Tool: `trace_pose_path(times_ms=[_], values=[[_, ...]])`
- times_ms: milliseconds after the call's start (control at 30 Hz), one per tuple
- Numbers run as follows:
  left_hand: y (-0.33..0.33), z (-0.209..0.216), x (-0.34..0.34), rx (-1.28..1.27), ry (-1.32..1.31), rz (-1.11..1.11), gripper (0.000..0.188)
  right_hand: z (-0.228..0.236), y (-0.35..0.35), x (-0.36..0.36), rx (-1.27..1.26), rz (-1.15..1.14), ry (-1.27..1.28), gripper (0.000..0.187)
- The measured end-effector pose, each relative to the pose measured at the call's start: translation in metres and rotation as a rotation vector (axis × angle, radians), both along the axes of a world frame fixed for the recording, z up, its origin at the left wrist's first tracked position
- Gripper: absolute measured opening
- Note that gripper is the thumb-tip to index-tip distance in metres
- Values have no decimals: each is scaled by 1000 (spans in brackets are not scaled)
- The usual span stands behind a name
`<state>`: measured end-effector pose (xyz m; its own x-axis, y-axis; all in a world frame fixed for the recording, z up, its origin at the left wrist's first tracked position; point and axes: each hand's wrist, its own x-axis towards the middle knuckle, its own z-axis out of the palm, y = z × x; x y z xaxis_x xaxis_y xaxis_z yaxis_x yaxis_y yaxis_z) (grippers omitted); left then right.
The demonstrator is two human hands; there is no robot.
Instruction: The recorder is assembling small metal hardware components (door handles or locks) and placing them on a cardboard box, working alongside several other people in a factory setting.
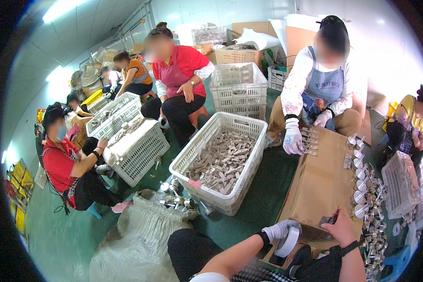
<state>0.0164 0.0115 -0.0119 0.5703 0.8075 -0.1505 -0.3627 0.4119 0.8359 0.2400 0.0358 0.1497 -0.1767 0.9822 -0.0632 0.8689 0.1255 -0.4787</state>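
My left hand, in a pale striped glove, is closed on a white roll of tape above the near edge of the cardboard sheet. Beside it on the right, my bare right hand pinches a small dark flat piece. What lies under my left fingers is hidden. Along the cardboard's right side runs a row of round shiny metal parts. Small flat metal pieces lie lined up at its far left edge, near a co-worker's gloved hand.
A white crate full of small grey metal pieces stands left of the cardboard. Metal fittings pile up at the right. Nearer lies a woven sack. A blue stool is at the lower right. Several co-workers sit around other crates.
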Motion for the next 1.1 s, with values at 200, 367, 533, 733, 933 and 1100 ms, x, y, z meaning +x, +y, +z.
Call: trace_pose_path(times_ms=[200,367,533,733,933,1100], values=[[-2,-6,-4,71,24,13,10,6,-2,-7,-2,33,-45,69],[-1,-2,-1,136,79,15,11,2,-1,-1,-3,25,-41,66],[0,-15,-2,256,132,43,15,7,-2,-6,-14,55,-16,64],[-1,4,-4,350,260,30,27,4,0,-2,-18,48,28,63],[-4,7,-7,338,260,35,27,4,1,-5,-1,73,43,59],[-4,9,-6,449,317,38,28,4,1,-3,1,58,-17,60]])
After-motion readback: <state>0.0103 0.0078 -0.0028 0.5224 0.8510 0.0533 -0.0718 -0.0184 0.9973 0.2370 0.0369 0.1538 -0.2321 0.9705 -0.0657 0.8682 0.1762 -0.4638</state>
